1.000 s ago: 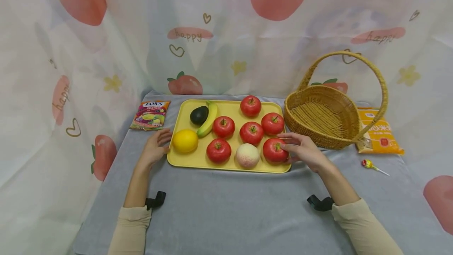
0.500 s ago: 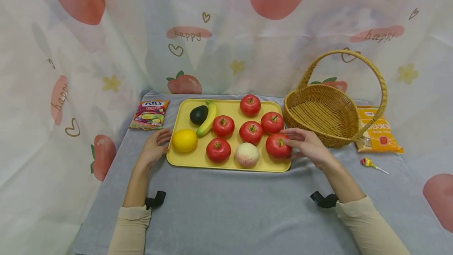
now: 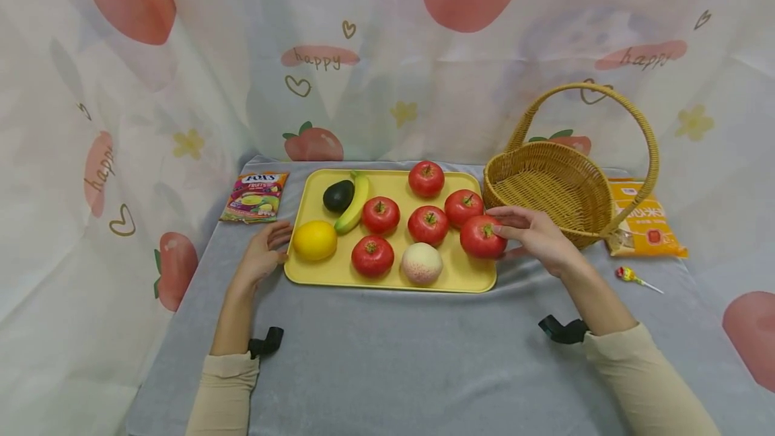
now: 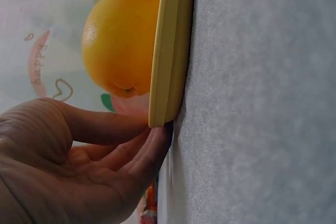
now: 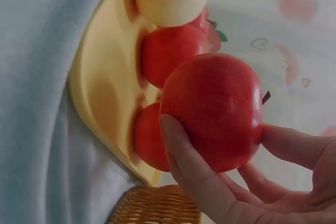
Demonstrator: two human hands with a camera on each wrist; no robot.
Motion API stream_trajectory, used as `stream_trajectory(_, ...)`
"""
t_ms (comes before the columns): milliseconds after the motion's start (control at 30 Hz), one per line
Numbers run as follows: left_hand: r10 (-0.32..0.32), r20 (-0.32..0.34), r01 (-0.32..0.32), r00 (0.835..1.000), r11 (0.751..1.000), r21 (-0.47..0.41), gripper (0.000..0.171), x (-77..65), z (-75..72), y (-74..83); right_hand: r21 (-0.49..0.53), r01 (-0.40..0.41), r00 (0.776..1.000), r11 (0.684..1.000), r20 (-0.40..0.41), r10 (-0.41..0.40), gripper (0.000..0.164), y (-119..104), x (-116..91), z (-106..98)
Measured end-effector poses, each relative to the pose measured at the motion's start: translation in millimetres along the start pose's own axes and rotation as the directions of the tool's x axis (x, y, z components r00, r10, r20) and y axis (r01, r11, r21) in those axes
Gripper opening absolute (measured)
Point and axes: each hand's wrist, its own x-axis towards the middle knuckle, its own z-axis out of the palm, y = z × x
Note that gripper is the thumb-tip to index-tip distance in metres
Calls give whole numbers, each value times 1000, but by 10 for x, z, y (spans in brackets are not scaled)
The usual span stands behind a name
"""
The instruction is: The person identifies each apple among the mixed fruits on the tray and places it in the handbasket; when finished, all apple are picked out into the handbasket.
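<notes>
over grey cloth [image 3: 387, 355], my left hand [image 3: 262, 254] holds the tray [image 3: 339, 276] while my right hand [image 3: 537, 237] pinches an apple [image 5: 210, 108], best gripped gently.

left hand grip [image 3: 264, 247] at the left edge of the tray [image 3: 390, 287], thumb and fingertips touching it | right hand grip [image 3: 535, 237] over the tray's right edge, thumb opposite bent fingers, holding | left forearm [image 3: 234, 318] and right forearm [image 3: 599, 298] angled toward tray
</notes>
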Motion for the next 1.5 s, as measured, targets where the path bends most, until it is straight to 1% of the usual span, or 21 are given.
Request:
stream_trajectory(133, -6, 0, 6, 1000, 1000, -8, 76, -2, -5, -2, -1, 6, 1000, 1000, 1, -6, 53, -57, 4, -47)
stream_trajectory(267, -11, 1, 11, 1000, 1000, -10, 76, 1, -14, 9, 27, 5, 1000, 1000, -3, -5, 53, -115, 16, -94)
stream_trajectory(567, -32, 8, 32, 999, 999, -3, 75, 6, -32, 9, 46, 10, 1000, 999, -17, -9, 54, -234, 33, -230)
stream_trajectory(700, -44, 3, 44, 999, 999, 7, 74, 20, -28, 3, 88, 14, 1000, 996, -19, -13, 54, -280, 42, -303)
stream_trajectory(833, -40, 3, 40, 999, 999, 6, 74, 40, -21, 6, 141, 3, 1000, 990, -21, 0, 54, -317, 58, -381)
stream_trajectory(1067, -18, 14, 18, 1000, 1000, 5, 74, 44, -11, 18, 145, -10, 998, 989, -62, 19, 54, -370, 108, -474)
stream_trajectory(1233, -38, 16, 38, 999, 999, -4, 73, 40, -15, 18, 157, -27, 998, 987, -56, 36, 54, -421, 177, -512)
stream_trajectory(1367, -50, 16, 50, 999, 999, -19, 75, 28, -24, 16, 146, -32, 997, 989, -58, 41, 54, -475, 233, -555)
stream_trajectory(1500, -60, -1, 60, 998, 998, -10, 74, 18, -22, 8, 139, -31, 997, 990, -60, 39, 53, -514, 299, -627)
